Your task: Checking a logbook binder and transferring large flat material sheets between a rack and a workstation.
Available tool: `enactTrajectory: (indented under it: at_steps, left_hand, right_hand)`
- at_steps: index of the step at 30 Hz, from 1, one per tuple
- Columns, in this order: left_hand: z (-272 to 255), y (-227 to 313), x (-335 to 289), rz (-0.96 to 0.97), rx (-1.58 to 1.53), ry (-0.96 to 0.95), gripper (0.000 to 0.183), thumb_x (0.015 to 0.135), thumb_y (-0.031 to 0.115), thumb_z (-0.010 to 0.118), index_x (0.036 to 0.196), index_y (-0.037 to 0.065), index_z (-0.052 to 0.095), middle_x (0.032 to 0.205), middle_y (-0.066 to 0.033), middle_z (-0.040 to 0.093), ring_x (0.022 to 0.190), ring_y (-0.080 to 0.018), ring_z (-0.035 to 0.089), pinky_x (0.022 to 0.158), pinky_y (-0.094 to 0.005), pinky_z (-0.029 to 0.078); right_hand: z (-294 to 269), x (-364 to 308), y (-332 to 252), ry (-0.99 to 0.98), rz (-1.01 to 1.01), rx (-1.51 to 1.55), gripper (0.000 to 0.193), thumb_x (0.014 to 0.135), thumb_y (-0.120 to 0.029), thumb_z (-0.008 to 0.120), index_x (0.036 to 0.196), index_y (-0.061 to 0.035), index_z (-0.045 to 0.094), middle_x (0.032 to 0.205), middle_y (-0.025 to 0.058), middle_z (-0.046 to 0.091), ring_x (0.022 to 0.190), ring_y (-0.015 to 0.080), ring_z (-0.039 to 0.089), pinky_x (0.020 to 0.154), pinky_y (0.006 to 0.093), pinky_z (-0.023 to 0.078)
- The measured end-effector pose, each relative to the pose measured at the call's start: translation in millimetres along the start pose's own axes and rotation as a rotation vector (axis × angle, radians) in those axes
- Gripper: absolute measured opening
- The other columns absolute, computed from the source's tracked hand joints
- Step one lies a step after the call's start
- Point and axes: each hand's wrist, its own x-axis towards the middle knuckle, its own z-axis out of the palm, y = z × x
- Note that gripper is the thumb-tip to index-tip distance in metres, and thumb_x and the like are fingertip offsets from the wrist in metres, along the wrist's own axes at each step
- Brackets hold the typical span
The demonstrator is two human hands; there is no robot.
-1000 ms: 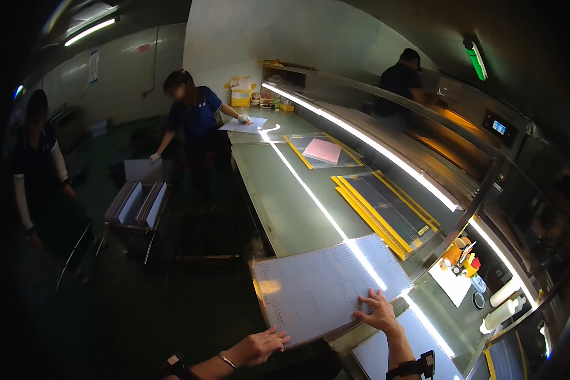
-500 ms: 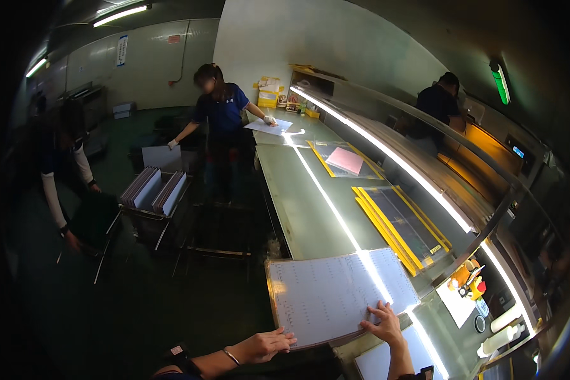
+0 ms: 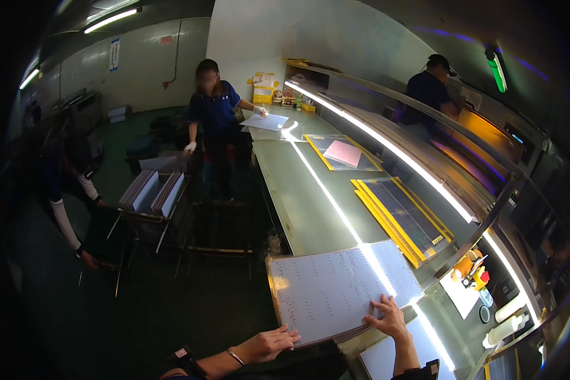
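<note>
A large white panel (image 3: 335,288) with rows of small dark marks lies at the near end of the long green table, its left part jutting past the table's edge. At its near left corner is my left hand (image 3: 269,344), fingers closed together over the edge; the thumb is hidden. My right hand (image 3: 391,320) rests on the panel's near right part with fingers spread. A thin brownish edge shows under the panel's near side. Another white panel (image 3: 386,361) lies below and to the right, partly behind my right forearm.
Yellow-edged frames (image 3: 402,215) and a pink sheet (image 3: 343,153) lie farther up the table (image 3: 310,206). White bottles (image 3: 505,330) and a black tape roll (image 3: 484,314) stand right. A co-worker (image 3: 212,107) is beside a rack of panels (image 3: 152,193); others work left and right.
My hands stay at nearly the same places on the panel. The co-worker's lower hand has moved down and right, and the sheet near it has tipped flatter. The person at right has turned.
</note>
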Motion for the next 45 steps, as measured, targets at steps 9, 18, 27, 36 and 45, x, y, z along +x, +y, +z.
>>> enactTrajectory:
  at_steps: [9,18,27,36,45]
  left_hand:
    - [-1,0,2,-0.001,0.007,-0.002,0.011,0.076,-0.005,0.057,0.085,0.002,0.056,0.111,-0.0089,0.060,0.111,-0.0217,0.053,0.099,-0.0396,0.040]
    - [3,-7,1,0.043,0.040,-0.020,0.010,0.078,-0.002,0.057,0.087,0.002,0.057,0.109,-0.0085,0.061,0.109,-0.0220,0.054,0.097,-0.0399,0.042]
    - [1,4,1,0.045,-0.032,0.047,0.015,0.076,-0.006,0.048,0.080,0.006,0.055,0.105,-0.0118,0.062,0.104,-0.0299,0.056,0.094,-0.0437,0.042]
    - [0,1,0,0.054,-0.017,0.043,0.014,0.077,-0.004,0.047,0.082,0.007,0.056,0.105,-0.0102,0.062,0.104,-0.0296,0.057,0.094,-0.0433,0.042]
    - [3,3,-1,0.010,0.000,0.036,0.012,0.076,-0.004,0.053,0.084,0.005,0.057,0.107,-0.0091,0.062,0.106,-0.0262,0.056,0.094,-0.0424,0.043]
  right_hand:
    - [-1,1,0,0.016,-0.011,0.013,0.063,0.066,-0.052,0.070,0.115,-0.0139,0.059,0.133,0.0217,0.038,0.127,0.0431,0.027,0.103,0.0448,0.027]
    - [-4,0,-1,0.024,0.002,0.038,0.060,0.067,-0.049,0.071,0.115,-0.0151,0.060,0.134,0.0215,0.037,0.127,0.0457,0.025,0.103,0.0468,0.026]
    - [-1,-2,5,-0.019,-0.022,0.031,0.061,0.069,-0.054,0.066,0.116,-0.0154,0.059,0.135,0.0212,0.036,0.127,0.0458,0.024,0.105,0.0495,0.022]
    - [2,0,7,-0.004,-0.031,0.039,0.061,0.068,-0.054,0.067,0.115,-0.0158,0.059,0.134,0.0219,0.037,0.126,0.0467,0.025,0.104,0.0497,0.022]
    - [1,-2,3,-0.030,-0.015,-0.008,0.062,0.068,-0.053,0.068,0.117,-0.0156,0.058,0.135,0.0187,0.037,0.127,0.0442,0.025,0.101,0.0461,0.029]
